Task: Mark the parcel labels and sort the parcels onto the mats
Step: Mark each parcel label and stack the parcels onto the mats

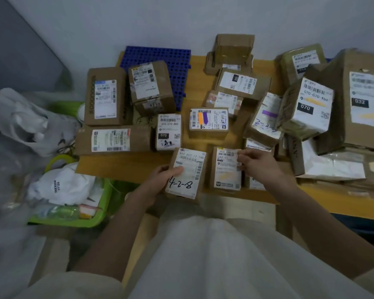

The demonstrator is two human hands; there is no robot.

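Note:
My left hand (160,180) grips a small brown parcel (187,173) by its left side, thumb on its white label, which bears the handwritten mark "4-2-8". It sits over the table's front edge. My right hand (255,164) has curled fingers at the right edge of a second small parcel (226,169) lying flat beside the first; whether it holds anything is unclear. A blue perforated mat (177,61) lies at the back with two boxes (151,87) partly on it. No marker pen is visible.
Many labelled cardboard parcels cover the wooden table (121,165), stacked high at the right (354,100). A green bin (91,221) with white bags stands on the floor at the left, beside a white plastic bag (26,121). The wall runs behind.

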